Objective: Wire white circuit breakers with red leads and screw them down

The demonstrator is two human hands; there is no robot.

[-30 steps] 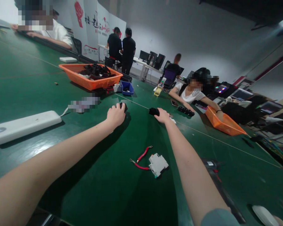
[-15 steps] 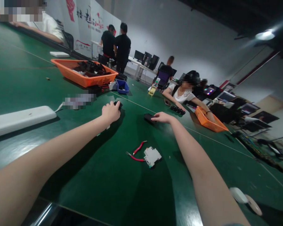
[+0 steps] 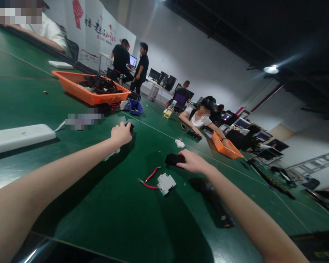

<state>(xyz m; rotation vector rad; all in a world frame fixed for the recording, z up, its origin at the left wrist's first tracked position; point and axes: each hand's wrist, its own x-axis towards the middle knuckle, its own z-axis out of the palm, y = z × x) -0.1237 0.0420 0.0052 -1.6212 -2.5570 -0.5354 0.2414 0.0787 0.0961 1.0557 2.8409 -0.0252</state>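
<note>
My left hand [image 3: 121,134] is stretched out over the green table [image 3: 30,95], its fingers closed on a small black part [image 3: 131,126]. Nearer to me, my right hand [image 3: 192,162] grips another black part [image 3: 173,159] and holds it low over the table. Between my arms lies a white circuit breaker [image 3: 165,183] with red wires [image 3: 148,179] attached, untouched by either hand.
An orange basket [image 3: 79,91] of black parts stands at the back left, with a small blue bin [image 3: 135,106] beside it. A white power strip [image 3: 16,137] lies at the left. A seated person works by another orange tray [image 3: 224,149] across the table. A dark tool [image 3: 215,201] lies under my right forearm.
My right hand has pulled the black part back toward me, close to the circuit breaker. My left hand has stayed on its black part. The camera view has tilted upward.
</note>
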